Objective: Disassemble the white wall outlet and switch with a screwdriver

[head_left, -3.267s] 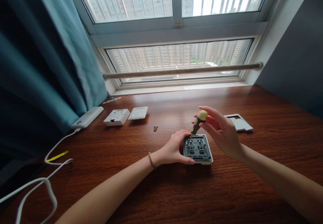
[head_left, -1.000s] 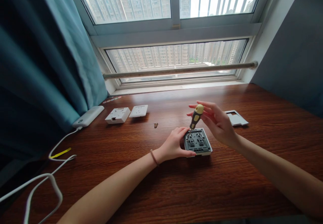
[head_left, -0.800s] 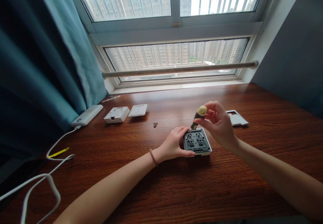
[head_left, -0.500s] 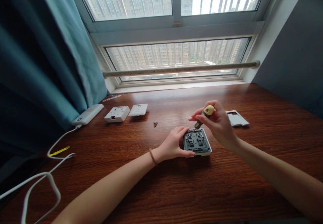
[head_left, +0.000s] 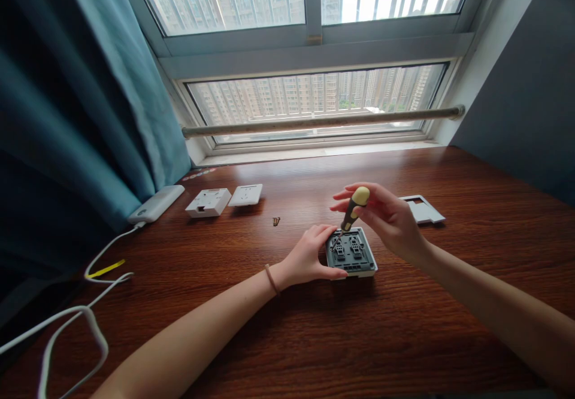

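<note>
A square wall switch (head_left: 349,260) lies on the wooden table, its grey inner face up with two rocker mechanisms showing. My left hand (head_left: 314,255) grips it from the left, thumb along the near edge and fingers at the far left corner. In my right hand (head_left: 389,219) is a screwdriver (head_left: 354,207) with a yellow and dark handle, held between thumb and fingers, the other fingers stretched out. The screwdriver leans, its shaft pointing down to the left part of the switch. The exact spot of its tip is hard to make out.
Several small screws (head_left: 276,221) lie left of the switch. Behind my right hand is a white cover frame (head_left: 424,212). Further left are a white socket plate (head_left: 246,195), a white box (head_left: 208,203) and a white power bank (head_left: 157,203) with a cable (head_left: 105,249) and yellow tie (head_left: 108,268).
The screwdriver's handle has shifted left and stands more upright. My right fingers have loosened and stretched out around it. My left hand and the switch have stayed in place.
</note>
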Demonstrator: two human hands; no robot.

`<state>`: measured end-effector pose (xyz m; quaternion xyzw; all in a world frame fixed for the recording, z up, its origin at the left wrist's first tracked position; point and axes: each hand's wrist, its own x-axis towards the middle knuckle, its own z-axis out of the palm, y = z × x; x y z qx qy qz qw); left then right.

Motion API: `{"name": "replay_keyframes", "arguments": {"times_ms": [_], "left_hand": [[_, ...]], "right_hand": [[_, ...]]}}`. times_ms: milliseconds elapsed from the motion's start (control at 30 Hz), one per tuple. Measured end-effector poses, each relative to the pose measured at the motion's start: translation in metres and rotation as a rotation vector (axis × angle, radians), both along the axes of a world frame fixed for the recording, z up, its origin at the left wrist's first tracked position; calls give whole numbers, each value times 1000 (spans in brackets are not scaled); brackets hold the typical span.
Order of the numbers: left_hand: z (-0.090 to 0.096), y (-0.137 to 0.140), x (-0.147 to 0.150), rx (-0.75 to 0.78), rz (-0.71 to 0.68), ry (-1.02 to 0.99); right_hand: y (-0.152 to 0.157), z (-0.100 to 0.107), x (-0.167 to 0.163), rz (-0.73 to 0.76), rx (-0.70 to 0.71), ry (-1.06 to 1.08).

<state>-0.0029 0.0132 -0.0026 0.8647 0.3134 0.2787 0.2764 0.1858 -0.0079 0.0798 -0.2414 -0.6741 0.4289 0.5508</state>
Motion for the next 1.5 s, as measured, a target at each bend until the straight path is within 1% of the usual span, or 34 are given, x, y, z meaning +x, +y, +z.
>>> {"name": "replay_keyframes", "arguments": {"times_ms": [67,167,233,267,333,400,500,567,733,933,1033,1100,1167,1267,1333,1400,1433,1500], "left_hand": [[0,0,0,-6,0,1],[-1,0,0,-9,4,14],[-1,0,0,-7,-3,20],[-1,0,0,-5,-8,19],[-1,0,0,-5,-15,15],[0,0,0,-5,-15,10],[1,0,0,1,-14,13],[2,0,0,7,-18,14],[1,0,0,15,-10,9],[-2,1,-1,30,-15,17],[-2,1,-1,27,-18,30],[-2,0,-1,23,-16,29],[-1,0,-1,21,-13,21],[0,0,-1,15,-11,18],[1,-1,0,14,-14,22],[2,-1,0,14,-14,21],[2,-1,0,13,-13,16],[1,0,0,9,-11,8]], "right_hand": [[1,-1,-1,-72,-17,39],[5,-8,-1,-226,-19,73],[7,-12,-1,-303,24,28],[8,-14,0,-317,60,-3],[8,-16,1,-289,137,-54],[7,-14,3,-196,181,-83],[4,-9,6,-55,179,-120],[4,-7,8,-18,178,-141],[6,-6,9,-59,198,-167],[6,-7,5,-248,41,-74],[8,-10,6,-320,54,-128],[8,-11,6,-284,123,-177],[8,-10,6,-190,187,-204],[5,-6,6,-44,204,-200],[2,-2,7,17,202,-202],[0,1,7,17,196,-210],[0,2,7,-11,179,-209],[0,1,6,-141,127,-198]]}}
